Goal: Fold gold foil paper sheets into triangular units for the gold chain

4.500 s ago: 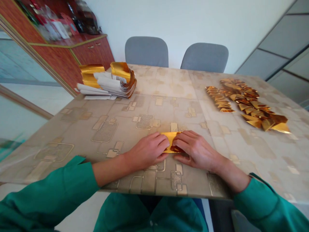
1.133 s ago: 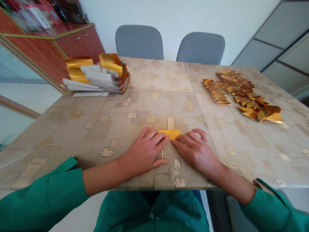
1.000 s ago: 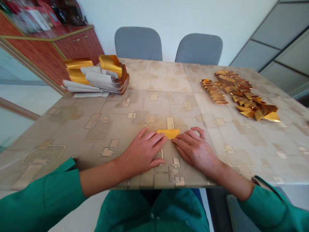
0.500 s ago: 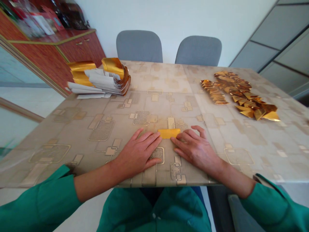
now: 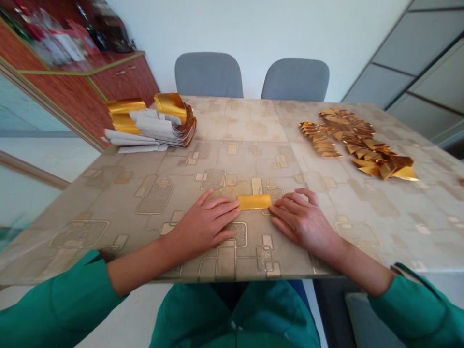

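A small folded strip of gold foil paper [image 5: 254, 201] lies flat on the patterned table [image 5: 152, 159], near its front edge. My left hand [image 5: 205, 224] rests palm down just left of the strip, fingers stretched out, fingertips touching its left end. My right hand [image 5: 302, 222] lies flat just right of it, fingers spread, fingertips by its right end. Neither hand holds anything.
A stack of gold and white foil sheets [image 5: 155, 123] sits at the far left of the table. A heap of folded gold pieces [image 5: 357, 145] lies at the far right. Two grey chairs [image 5: 208, 75] stand behind the table, a red cabinet [image 5: 119, 79] at the left.
Both hands have slid outward off the gold strip, from pressing on it to lying flat at its two ends. The strip stays in place and now shows fully.
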A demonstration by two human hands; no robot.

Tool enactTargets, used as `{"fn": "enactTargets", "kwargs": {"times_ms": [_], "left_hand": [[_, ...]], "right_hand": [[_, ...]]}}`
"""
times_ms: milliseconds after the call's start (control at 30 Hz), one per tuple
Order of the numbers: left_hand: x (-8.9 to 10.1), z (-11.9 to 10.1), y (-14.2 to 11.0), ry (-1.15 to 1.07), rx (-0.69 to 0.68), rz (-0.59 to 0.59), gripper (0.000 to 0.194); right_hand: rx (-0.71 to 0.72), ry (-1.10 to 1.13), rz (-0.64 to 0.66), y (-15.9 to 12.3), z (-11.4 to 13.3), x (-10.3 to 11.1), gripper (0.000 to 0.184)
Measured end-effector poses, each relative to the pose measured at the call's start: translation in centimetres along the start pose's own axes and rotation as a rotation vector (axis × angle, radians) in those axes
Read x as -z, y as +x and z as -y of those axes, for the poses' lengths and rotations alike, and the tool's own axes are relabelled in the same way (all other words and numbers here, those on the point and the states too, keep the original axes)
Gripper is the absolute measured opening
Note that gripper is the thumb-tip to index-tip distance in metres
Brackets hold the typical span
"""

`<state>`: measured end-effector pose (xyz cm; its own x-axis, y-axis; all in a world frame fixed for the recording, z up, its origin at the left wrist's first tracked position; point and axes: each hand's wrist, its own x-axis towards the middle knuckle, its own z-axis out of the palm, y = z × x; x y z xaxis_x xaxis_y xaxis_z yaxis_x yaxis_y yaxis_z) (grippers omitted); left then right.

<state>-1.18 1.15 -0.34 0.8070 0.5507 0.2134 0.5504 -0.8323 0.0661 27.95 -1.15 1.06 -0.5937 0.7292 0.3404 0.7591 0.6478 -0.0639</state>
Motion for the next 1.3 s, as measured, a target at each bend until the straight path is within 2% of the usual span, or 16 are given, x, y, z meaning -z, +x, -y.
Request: {"fn": "enactTargets", "kwargs": {"times_ms": [200, 300, 400, 500, 700, 800, 933, 1033, 1133, 1267, 1300], "left_hand": [[0.0, 0.3, 0.9, 0.016, -0.041, -0.007, 0.033], [-0.2, 0.5, 2.2, 0.013, -0.03, -0.081, 0.022], [-0.2, 0.6, 3.6, 0.005, 0.013, -0.107, 0.025], [-0.1, 0.6, 4.3, -0.058, 0.031, -0.113, 0.026], [-0.5, 0.6, 4.1, -0.138, 0.057, -0.183, 0.021], [-0.8, 0.5, 4.2, -0.122, 0.071, -0.227, 0.014], [-0.8, 0.3, 4.3, -0.076, 0.05, -0.288, 0.021], [-0.6, 0.1, 4.3, -0.042, 0.042, -0.317, 0.011], [-0.6, -0.1, 4.1, -0.035, 0.045, -0.303, 0.01], [-0.9, -0.1, 3.8, -0.081, 0.054, -0.226, 0.012], [-0.9, -0.1, 3.7, -0.087, 0.068, -0.205, 0.011]], "right_hand": [[-0.014, 0.044, 0.011, 1.5, -1.2, -0.3, 0.026], [-0.106, 0.044, 0.025, 3.1, -1.4, -0.6, 0.022], [-0.172, 0.107, 0.018, 4.4, -1.2, -1.3, 0.02], [-0.161, 0.144, 0.031, 4.6, -1.1, -1.8, 0.02], [-0.146, 0.135, 0.042, 4.2, -0.9, -2.1, 0.015], [-0.132, 0.151, 0.008, 4.2, -0.7, -2.2, 0.011], [-0.1, 0.195, -0.072, 4.2, -0.3, -2.0, 0.005], [-0.066, 0.184, -0.148, 4.1, -0.1, -1.6, 0.006], [-0.033, 0.178, -0.167, 4.0, 0.0, -1.3, 0.008], [0.003, 0.19, -0.124, 3.8, -0.4, -1.2, 0.003], [0.005, 0.188, -0.118, 3.8, -0.5, -1.3, 0.007]]}}
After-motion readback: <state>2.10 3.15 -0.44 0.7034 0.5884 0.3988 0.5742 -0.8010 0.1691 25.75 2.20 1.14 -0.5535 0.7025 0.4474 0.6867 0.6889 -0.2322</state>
